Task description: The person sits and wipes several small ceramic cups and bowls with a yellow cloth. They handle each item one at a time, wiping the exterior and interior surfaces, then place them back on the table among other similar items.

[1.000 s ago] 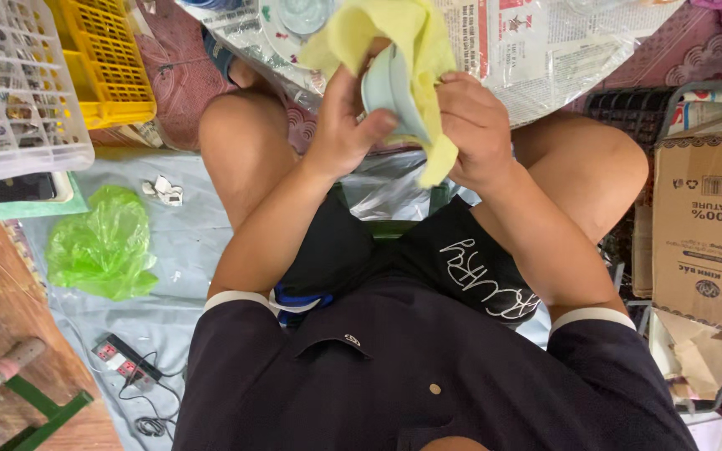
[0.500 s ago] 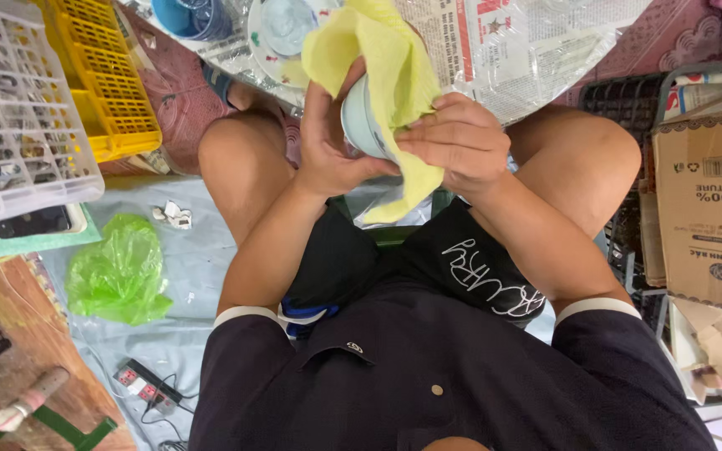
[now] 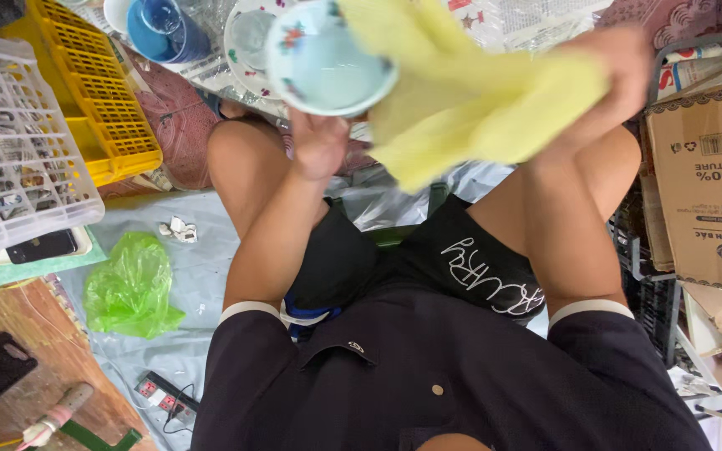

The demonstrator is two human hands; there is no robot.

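My left hand point(image 3: 317, 142) holds up a small pale blue bowl point(image 3: 329, 60) with a flower-patterned rim, its inside facing me. My right hand point(image 3: 620, 71) grips a yellow cloth point(image 3: 470, 92) that hangs between the hands, just right of the bowl and partly behind it. Both hands are raised above my bare knees. I sit in dark shorts and a dark shirt.
A yellow crate point(image 3: 98, 100) and a white crate point(image 3: 10, 150) stand at the left. A blue cup point(image 3: 165, 29) and a floral plate point(image 3: 248, 42) lie ahead on newspaper. A cardboard box point(image 3: 708, 179) is at the right. A green plastic bag point(image 3: 131, 288) and a power strip point(image 3: 165, 397) lie on the floor.
The hands have drawn apart: the left has lifted the bowl clear of the cloth, and the right has pulled the cloth away to the right.
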